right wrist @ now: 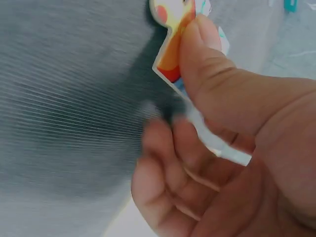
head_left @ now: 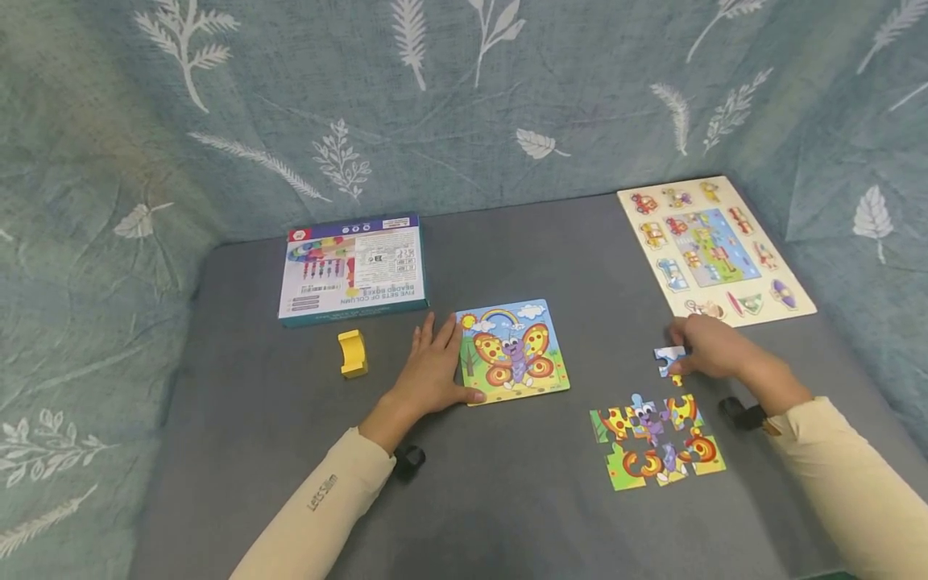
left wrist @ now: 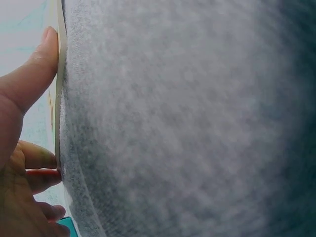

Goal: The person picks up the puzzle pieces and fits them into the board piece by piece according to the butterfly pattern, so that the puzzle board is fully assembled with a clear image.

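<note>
One jigsaw piece (head_left: 669, 353) is pinched between the thumb and fingers of the right hand (head_left: 714, 346), over the right part of the table (head_left: 507, 475), between the peg board (head_left: 718, 294) and the partly joined jigsaw (head_left: 654, 425). The thumb is laid on its printed face, apparently so that it can be steadied; whether the table is touched by it cannot be told. Its yellow tab is pointed toward the table's near edge, and its long axis, partly covered by the fingers, seems to be set roughly from far to near. Nearer that edge, the jigsaw is laid flat with gaps, its butterfly's head turned to the far edge. Toward the table's middle, the picture board (head_left: 513, 354) is placed face up and turned likewise, presumably so that both pictures can be seen together. Nothing is clasped by the left hand (head_left: 429, 370): its thumb is rested on the board's near left corner and its fingers along the left edge, perhaps to prevent sliding. Farther left, a yellow block (head_left: 350, 354) is set with its hollow toward the board. By the table's far left corner, a box (head_left: 354, 270) is laid, its large lettering upside down.
</note>
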